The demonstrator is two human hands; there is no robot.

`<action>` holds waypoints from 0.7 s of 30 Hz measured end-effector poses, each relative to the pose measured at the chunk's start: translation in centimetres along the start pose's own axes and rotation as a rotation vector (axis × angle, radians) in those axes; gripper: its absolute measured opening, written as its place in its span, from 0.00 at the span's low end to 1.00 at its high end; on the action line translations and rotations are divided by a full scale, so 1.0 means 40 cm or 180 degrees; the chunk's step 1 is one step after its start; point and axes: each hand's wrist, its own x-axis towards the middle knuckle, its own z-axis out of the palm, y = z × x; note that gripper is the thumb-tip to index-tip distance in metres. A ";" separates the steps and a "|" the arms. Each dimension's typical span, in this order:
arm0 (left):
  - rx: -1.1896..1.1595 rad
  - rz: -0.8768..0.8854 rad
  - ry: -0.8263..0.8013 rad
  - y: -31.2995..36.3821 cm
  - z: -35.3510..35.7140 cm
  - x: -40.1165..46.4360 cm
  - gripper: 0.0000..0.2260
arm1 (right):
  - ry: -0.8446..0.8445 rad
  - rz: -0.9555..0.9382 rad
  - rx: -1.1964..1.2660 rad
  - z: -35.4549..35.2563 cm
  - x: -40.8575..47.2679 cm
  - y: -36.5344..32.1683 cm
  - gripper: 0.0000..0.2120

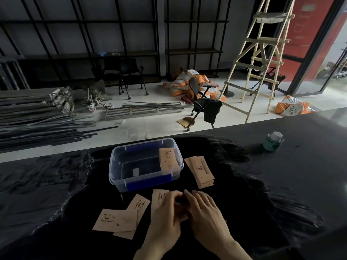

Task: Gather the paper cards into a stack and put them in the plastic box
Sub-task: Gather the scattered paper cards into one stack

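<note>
A clear plastic box with blue clips stands on the black table, one tan paper card leaning inside against its right wall. A small pile of cards lies right of the box. Near the front, two overlapping cards lie at the left and another card lies under my left hand. My right hand meets the left one over a few cards, mostly hidden by both hands. The fingers of both hands curl onto these cards.
A small green can with a white lid stands at the table's right. The table's far edge runs just behind the box. Beyond it, the floor holds metal bars, office chairs, sacks and a wooden ladder.
</note>
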 end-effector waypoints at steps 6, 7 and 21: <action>0.1094 -0.0974 0.0962 -0.036 -0.075 -0.016 0.18 | 0.0341 -0.0055 -0.0223 0.010 0.006 0.007 0.18; 0.1332 -0.1093 0.0734 -0.037 -0.079 -0.014 0.25 | 0.0365 0.0006 -0.0203 0.014 0.007 0.007 0.18; -0.0283 -0.1306 0.0533 -0.030 -0.111 0.020 0.26 | 0.0207 -0.0029 0.0218 0.026 0.012 0.020 0.14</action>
